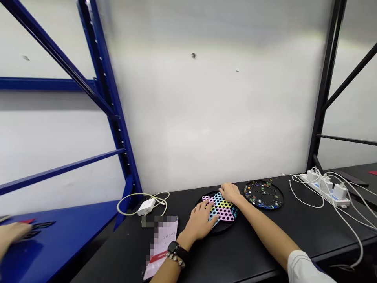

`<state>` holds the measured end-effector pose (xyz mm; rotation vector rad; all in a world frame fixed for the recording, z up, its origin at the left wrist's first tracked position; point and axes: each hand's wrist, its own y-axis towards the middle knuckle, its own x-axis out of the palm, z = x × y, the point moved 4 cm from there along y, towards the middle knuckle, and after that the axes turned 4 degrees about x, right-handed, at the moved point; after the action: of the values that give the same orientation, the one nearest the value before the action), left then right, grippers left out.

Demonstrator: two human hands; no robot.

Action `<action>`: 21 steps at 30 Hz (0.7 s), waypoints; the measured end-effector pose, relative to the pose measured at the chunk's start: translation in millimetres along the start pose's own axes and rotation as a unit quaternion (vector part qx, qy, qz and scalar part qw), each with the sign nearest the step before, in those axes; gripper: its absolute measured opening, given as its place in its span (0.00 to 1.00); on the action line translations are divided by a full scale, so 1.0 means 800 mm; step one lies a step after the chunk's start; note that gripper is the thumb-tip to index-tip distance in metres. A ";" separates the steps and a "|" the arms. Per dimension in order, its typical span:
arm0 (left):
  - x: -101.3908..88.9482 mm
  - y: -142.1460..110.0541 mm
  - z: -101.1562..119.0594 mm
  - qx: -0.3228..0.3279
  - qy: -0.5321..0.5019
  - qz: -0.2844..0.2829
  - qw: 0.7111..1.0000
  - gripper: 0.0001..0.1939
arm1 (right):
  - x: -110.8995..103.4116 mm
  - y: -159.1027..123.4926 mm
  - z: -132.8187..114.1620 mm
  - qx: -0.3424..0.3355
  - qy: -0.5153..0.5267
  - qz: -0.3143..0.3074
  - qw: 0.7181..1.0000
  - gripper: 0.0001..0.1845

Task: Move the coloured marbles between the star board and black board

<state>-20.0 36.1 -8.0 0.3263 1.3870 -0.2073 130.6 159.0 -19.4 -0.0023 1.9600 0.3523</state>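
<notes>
A star-shaped Chinese checkers board (pixel 226 213), with pink, blue and yellow areas and rows of black holes, lies over a round black tray (pixel 225 228). My left hand (pixel 200 220) rests on its near left side, fingers spread and thumb apart. At the far edge, my right hand (pixel 231 193) has its fingers bent down over a tip of the star; the fingertips are partly hidden. Bluish pieces show at the tray's right side beneath the board. Right of it stands a second round black tray (pixel 281 200) with several glass marbles (pixel 264 192).
A phone (pixel 163 243) lies left of my left forearm. Behind it is a white charger (pixel 146 206) with a looped cable. A power strip (pixel 326 190) with plugs and trailing cables sits at right. Another person's hand (pixel 13 234) is over the blue table (pixel 67 232).
</notes>
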 end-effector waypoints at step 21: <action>0.001 0.001 0.002 0.012 -0.001 -0.008 1.000 0.33 | 0.001 -0.048 -0.014 -0.044 -0.051 -0.020 0.998 0.14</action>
<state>-17.9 36.6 -8.4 0.3355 1.3868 -0.2382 126.7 120.0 -25.4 -0.0782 1.8408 0.4046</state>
